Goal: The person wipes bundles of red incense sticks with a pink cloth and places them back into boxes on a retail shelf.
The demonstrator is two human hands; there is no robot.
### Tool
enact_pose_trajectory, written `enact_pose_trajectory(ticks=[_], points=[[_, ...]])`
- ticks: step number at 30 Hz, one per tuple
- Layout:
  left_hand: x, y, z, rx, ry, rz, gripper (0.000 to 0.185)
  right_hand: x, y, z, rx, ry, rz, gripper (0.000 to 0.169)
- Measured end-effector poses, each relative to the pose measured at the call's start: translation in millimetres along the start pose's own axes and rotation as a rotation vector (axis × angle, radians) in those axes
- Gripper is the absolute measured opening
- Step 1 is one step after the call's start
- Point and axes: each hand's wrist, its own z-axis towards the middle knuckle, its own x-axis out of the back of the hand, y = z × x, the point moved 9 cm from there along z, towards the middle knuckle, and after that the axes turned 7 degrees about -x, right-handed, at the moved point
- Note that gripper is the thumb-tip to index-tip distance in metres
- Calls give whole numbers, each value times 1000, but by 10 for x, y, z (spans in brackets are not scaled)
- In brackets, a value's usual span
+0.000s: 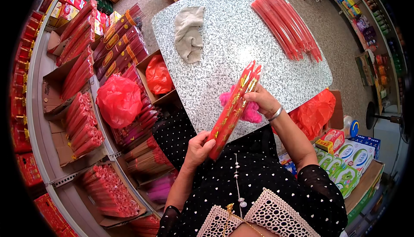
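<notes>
A clear-wrapped pair of red candles (pixel 230 114) with gold lettering slants across the near part of the speckled table (pixel 223 29). My left hand (pixel 198 149) grips its lower end, thumb on top. Nearer the upper end, my right hand (pixel 263 100) clasps the pack from the side. A fluffy bright pink cloth (pixel 251 113) shows beneath the candles, against my right hand; whether the fingers also hold it I cannot tell. Several similar wrapped red candles (pixel 283 26) lie side by side at the table's far right.
A crumpled beige cloth (pixel 189 34) lies on the table's left part. Shelves with boxed incense and candles (pixel 84 127) stand at left, beside a red plastic bag (pixel 119 101). Another red bag (pixel 313 115) and stacked cartons (pixel 349 156) sit at right.
</notes>
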Motion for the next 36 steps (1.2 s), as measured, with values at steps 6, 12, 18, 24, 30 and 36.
enact_pose_trajectory(ticks=[6,12,18,24,30,36], points=[[-168,179,65,-137,23,441,67,111,240,80,-93,121,-34,28],[-276,-24,110,5,15,413,70,311,493,159,-155,210,-165,27],[-188,-266,151,167,93,-46,55,126,243,96,-81,244,-337,24],[51,-375,292,107,116,125,54,442,-55,-104,91,384,-283,23],[85,-239,308,22,144,511,67,-104,-565,-178,540,472,-870,31],[86,-175,239,-167,341,731,52,-1135,93,-76,726,79,-1231,25]])
